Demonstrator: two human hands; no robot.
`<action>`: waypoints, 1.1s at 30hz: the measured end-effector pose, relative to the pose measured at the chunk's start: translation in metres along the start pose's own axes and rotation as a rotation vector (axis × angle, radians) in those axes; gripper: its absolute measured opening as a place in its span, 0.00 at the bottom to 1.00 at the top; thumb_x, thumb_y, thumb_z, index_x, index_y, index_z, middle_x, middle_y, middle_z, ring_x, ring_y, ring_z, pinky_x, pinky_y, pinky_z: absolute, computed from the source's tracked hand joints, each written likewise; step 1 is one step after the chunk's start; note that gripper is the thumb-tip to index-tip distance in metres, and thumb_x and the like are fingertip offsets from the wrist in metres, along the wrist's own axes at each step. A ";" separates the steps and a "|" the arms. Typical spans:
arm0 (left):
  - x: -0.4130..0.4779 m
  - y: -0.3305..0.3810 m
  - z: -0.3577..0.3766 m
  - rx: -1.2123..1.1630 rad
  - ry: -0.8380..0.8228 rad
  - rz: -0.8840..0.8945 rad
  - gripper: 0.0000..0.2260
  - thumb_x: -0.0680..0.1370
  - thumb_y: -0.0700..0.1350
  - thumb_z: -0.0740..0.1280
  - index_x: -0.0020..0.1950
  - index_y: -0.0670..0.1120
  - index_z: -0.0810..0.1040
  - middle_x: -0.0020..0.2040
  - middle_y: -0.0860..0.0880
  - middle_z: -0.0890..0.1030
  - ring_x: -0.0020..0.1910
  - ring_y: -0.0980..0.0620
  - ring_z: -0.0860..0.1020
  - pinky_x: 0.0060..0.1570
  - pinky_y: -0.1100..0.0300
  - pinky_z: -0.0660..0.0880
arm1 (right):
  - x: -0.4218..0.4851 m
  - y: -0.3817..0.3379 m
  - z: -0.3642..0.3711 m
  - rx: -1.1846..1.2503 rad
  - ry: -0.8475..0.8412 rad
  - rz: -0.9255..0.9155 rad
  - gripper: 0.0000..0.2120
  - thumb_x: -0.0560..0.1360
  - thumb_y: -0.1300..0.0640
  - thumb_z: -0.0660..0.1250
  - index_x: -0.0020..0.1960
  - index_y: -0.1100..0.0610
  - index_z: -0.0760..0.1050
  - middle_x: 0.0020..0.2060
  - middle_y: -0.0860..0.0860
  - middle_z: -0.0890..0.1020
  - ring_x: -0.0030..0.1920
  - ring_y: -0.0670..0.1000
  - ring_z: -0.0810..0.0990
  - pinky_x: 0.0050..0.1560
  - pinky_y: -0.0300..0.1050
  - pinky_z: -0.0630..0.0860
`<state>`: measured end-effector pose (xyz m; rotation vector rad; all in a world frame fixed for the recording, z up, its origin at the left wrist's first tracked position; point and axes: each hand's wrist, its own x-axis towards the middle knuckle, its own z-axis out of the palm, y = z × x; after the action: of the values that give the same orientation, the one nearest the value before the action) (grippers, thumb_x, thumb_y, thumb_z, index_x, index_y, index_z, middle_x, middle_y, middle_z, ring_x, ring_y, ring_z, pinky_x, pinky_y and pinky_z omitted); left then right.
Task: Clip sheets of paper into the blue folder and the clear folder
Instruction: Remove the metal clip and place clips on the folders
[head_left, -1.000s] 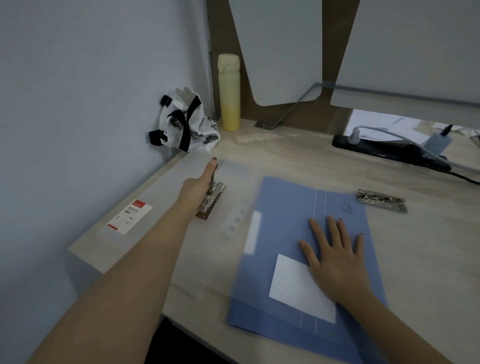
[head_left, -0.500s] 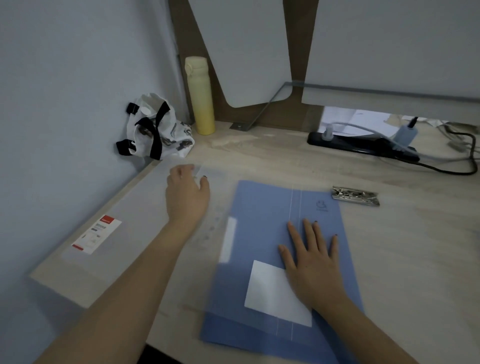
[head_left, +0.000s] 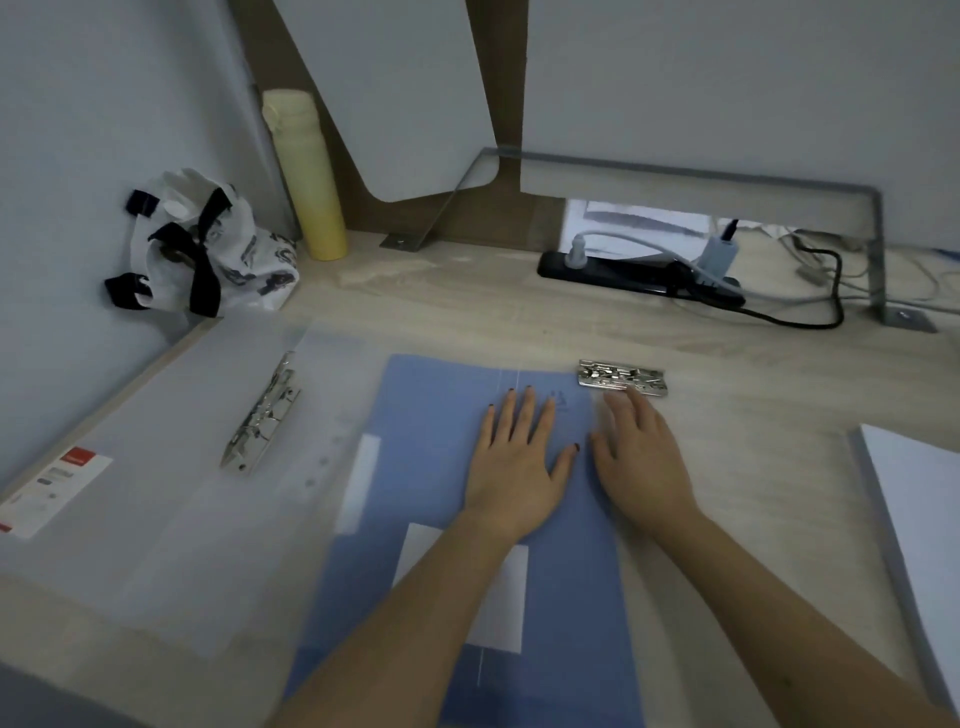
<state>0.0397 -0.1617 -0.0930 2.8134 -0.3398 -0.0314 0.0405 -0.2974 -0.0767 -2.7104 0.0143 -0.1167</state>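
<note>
The blue folder (head_left: 436, 457) is pressed flat on the surface (head_left: 769, 499) by the released left hand (head_left: 519, 467). The right hand (head_left: 641, 462), also released, is laid at its right edge. The clear folder (head_left: 156, 415) is spread alongside, left.

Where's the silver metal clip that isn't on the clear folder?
Head view: the flat silver metal clip lies on the light wooden desk, just beyond the far right corner of the blue folder, at the fingertips of the right hand.

Bare desk (head_left: 753, 467) open between blue folder (head_left: 431, 415) and paper stack (head_left: 924, 509). Back edge blocked: power strip (head_left: 613, 267), cables (head_left: 834, 291), yellow bottle (head_left: 306, 176), patterned bag (head_left: 208, 249).
</note>
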 end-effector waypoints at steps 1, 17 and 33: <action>-0.001 -0.001 0.003 0.004 0.026 0.004 0.42 0.65 0.64 0.27 0.77 0.50 0.43 0.79 0.49 0.43 0.77 0.50 0.39 0.70 0.57 0.31 | 0.009 0.002 0.000 -0.015 0.008 -0.018 0.24 0.79 0.55 0.56 0.73 0.61 0.59 0.74 0.61 0.58 0.74 0.59 0.56 0.73 0.50 0.53; -0.001 -0.004 0.008 0.020 0.146 0.031 0.35 0.74 0.63 0.33 0.77 0.49 0.54 0.78 0.48 0.53 0.77 0.49 0.47 0.71 0.48 0.36 | 0.058 0.012 0.020 0.020 0.106 -0.157 0.24 0.77 0.52 0.48 0.68 0.58 0.69 0.69 0.57 0.70 0.74 0.59 0.58 0.74 0.53 0.54; 0.000 -0.004 0.005 0.005 0.040 0.003 0.37 0.70 0.66 0.32 0.77 0.52 0.42 0.78 0.53 0.41 0.75 0.57 0.35 0.71 0.59 0.31 | 0.072 0.062 -0.028 0.389 0.372 0.312 0.13 0.75 0.59 0.61 0.59 0.59 0.73 0.55 0.60 0.77 0.55 0.59 0.76 0.53 0.48 0.70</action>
<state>0.0406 -0.1598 -0.0985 2.8138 -0.3345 0.0267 0.1102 -0.3676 -0.0717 -2.2322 0.4708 -0.4740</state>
